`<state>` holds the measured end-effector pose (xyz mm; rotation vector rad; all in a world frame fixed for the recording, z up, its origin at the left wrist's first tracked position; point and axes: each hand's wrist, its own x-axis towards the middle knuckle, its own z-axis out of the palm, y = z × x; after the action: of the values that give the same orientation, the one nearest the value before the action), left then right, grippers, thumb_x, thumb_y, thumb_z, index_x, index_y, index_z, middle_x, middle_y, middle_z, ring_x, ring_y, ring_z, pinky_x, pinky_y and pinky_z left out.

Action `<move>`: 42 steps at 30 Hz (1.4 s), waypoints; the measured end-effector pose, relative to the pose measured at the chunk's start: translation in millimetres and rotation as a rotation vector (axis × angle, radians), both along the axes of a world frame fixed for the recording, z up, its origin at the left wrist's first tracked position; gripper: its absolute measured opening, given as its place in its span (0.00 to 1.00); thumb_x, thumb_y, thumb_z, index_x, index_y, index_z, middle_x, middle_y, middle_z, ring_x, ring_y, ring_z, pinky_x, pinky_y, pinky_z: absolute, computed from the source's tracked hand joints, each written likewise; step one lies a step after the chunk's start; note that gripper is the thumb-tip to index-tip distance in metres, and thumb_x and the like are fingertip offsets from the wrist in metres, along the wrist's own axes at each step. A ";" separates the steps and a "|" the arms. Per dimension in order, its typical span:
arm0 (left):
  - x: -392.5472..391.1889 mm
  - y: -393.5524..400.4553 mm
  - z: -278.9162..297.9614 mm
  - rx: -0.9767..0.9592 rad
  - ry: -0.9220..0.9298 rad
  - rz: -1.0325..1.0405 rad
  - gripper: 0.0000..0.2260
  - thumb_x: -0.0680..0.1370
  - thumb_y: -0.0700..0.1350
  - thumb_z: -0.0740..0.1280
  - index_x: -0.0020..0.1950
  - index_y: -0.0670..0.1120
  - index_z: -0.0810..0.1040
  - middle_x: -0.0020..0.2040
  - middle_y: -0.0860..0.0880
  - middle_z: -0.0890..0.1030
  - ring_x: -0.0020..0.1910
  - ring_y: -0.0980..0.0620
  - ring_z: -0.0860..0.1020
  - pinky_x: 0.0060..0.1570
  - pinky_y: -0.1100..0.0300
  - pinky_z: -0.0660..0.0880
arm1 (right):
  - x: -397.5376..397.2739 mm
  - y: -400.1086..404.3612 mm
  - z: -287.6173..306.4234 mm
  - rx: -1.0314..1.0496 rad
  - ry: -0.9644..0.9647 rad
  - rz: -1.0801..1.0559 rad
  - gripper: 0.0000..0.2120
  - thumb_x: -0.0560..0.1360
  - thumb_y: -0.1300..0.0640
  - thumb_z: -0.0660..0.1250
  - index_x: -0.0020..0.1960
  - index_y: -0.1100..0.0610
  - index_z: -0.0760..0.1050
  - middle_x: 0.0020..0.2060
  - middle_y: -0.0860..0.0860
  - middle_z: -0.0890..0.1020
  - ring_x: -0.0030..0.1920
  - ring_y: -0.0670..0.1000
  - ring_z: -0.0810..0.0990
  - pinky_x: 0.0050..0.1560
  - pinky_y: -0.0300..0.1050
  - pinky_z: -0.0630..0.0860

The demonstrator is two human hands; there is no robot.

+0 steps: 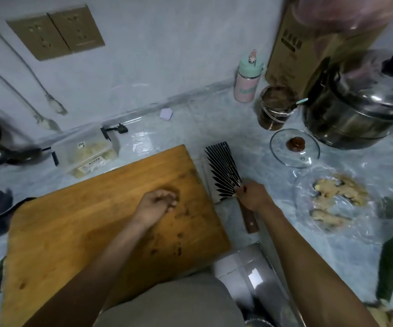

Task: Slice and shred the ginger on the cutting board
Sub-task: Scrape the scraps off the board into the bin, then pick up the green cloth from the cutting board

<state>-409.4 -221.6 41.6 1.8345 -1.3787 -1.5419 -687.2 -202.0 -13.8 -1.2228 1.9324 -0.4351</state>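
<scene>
Gripping knife handle with our right hand, just right of cutting board. Our left hand on board, fingers curled; whether it holds anything, cannot tell. Ginger in clear bowl, well right of board.

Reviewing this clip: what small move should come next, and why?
Probably lift the cleaver onto the cutting board: the right hand grips its handle beside the board, while the left hand rests curled on the board, seemingly over a ginger piece.
</scene>
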 end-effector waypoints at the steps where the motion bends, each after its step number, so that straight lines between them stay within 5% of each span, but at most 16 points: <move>1: 0.5 -1.7 -0.2 0.007 0.003 0.013 0.08 0.83 0.41 0.63 0.49 0.48 0.81 0.46 0.47 0.84 0.41 0.53 0.79 0.45 0.63 0.76 | -0.1 -2.1 0.3 0.026 0.065 0.020 0.12 0.84 0.52 0.62 0.47 0.60 0.73 0.43 0.52 0.76 0.46 0.52 0.76 0.42 0.41 0.68; 6: 12.0 -3.5 -4.8 0.044 0.055 0.130 0.08 0.82 0.43 0.64 0.52 0.46 0.83 0.47 0.47 0.85 0.43 0.53 0.80 0.45 0.61 0.77 | 15.6 -18.1 22.8 0.007 0.254 0.010 0.22 0.83 0.51 0.62 0.32 0.55 0.63 0.31 0.49 0.69 0.35 0.48 0.72 0.30 0.41 0.63; 10: 31.1 6.7 0.5 0.038 0.118 0.284 0.07 0.82 0.43 0.65 0.50 0.47 0.83 0.46 0.48 0.85 0.44 0.53 0.81 0.48 0.60 0.78 | 46.2 -29.1 55.2 -0.135 0.133 0.132 0.15 0.82 0.52 0.64 0.41 0.60 0.72 0.35 0.51 0.74 0.36 0.48 0.73 0.39 0.44 0.71; 13: 58.6 19.6 3.5 0.017 0.125 0.375 0.07 0.81 0.43 0.65 0.51 0.46 0.83 0.45 0.48 0.86 0.44 0.53 0.81 0.49 0.59 0.78 | 84.7 -30.7 73.6 -0.222 0.093 0.270 0.14 0.82 0.53 0.65 0.40 0.60 0.73 0.33 0.51 0.74 0.33 0.47 0.71 0.35 0.41 0.68; 16: 103.5 34.7 6.6 -0.038 0.121 0.495 0.07 0.81 0.41 0.65 0.50 0.45 0.83 0.42 0.48 0.85 0.41 0.52 0.80 0.45 0.62 0.77 | 140.2 -31.6 83.2 -0.232 0.040 0.400 0.10 0.81 0.52 0.67 0.46 0.59 0.77 0.39 0.50 0.77 0.40 0.48 0.75 0.44 0.44 0.74; 25: 304.1 79.0 -7.3 -0.201 -0.203 0.678 0.09 0.79 0.43 0.68 0.41 0.54 0.83 0.49 0.49 0.84 0.52 0.48 0.80 0.56 0.58 0.76 | 317.6 -22.7 101.4 -0.144 -0.029 0.660 0.10 0.80 0.50 0.66 0.41 0.50 0.76 0.36 0.45 0.79 0.39 0.46 0.79 0.40 0.42 0.74; 28: 359.3 71.2 -8.5 -0.368 -0.507 0.617 0.07 0.76 0.42 0.67 0.52 0.48 0.82 0.53 0.43 0.82 0.54 0.40 0.79 0.52 0.52 0.76 | 365.0 -17.9 112.4 -0.157 -0.055 0.695 0.10 0.81 0.50 0.66 0.42 0.52 0.78 0.35 0.47 0.80 0.34 0.43 0.79 0.37 0.41 0.75; 31: 394.4 42.6 -9.8 -0.420 -0.683 0.481 0.26 0.75 0.40 0.68 0.72 0.43 0.70 0.71 0.38 0.67 0.65 0.39 0.68 0.57 0.49 0.72 | 400.6 -14.0 117.2 -0.160 -0.086 0.673 0.09 0.80 0.49 0.67 0.46 0.53 0.80 0.38 0.48 0.83 0.37 0.44 0.82 0.40 0.42 0.80; 34: 430.5 10.5 -30.6 -0.328 -0.787 0.302 0.34 0.76 0.45 0.71 0.79 0.47 0.60 0.78 0.36 0.53 0.73 0.36 0.60 0.66 0.45 0.68 | 420.9 -8.4 116.5 -0.152 -0.059 0.648 0.11 0.80 0.49 0.68 0.41 0.52 0.77 0.36 0.47 0.81 0.35 0.43 0.80 0.36 0.40 0.77; 36: 452.0 -10.2 -45.0 -0.279 -0.739 0.218 0.28 0.75 0.46 0.72 0.74 0.46 0.69 0.74 0.35 0.63 0.70 0.35 0.66 0.63 0.47 0.71 | 431.3 -3.3 116.9 -0.150 -0.045 0.614 0.14 0.80 0.51 0.68 0.36 0.52 0.74 0.34 0.49 0.79 0.34 0.47 0.79 0.35 0.44 0.74; 38: 458.2 -20.3 -43.1 -0.346 -0.632 0.257 0.15 0.74 0.41 0.72 0.60 0.42 0.81 0.57 0.35 0.79 0.56 0.35 0.77 0.49 0.53 0.73 | 431.7 2.1 115.7 -0.183 -0.033 0.575 0.16 0.80 0.54 0.68 0.35 0.55 0.73 0.32 0.53 0.78 0.33 0.50 0.76 0.36 0.47 0.71; 42: 442.7 11.1 -20.5 -0.624 -0.457 0.407 0.11 0.74 0.33 0.68 0.55 0.38 0.81 0.49 0.41 0.82 0.47 0.43 0.78 0.44 0.64 0.66 | 420.3 17.8 107.1 -0.253 -0.027 0.450 0.11 0.80 0.55 0.69 0.43 0.62 0.78 0.36 0.55 0.82 0.39 0.54 0.79 0.40 0.37 0.72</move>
<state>33.3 -210.5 21.1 1.9321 -1.3420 -0.4299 -266.9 -184.2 93.3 -1.7526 1.5462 -0.4616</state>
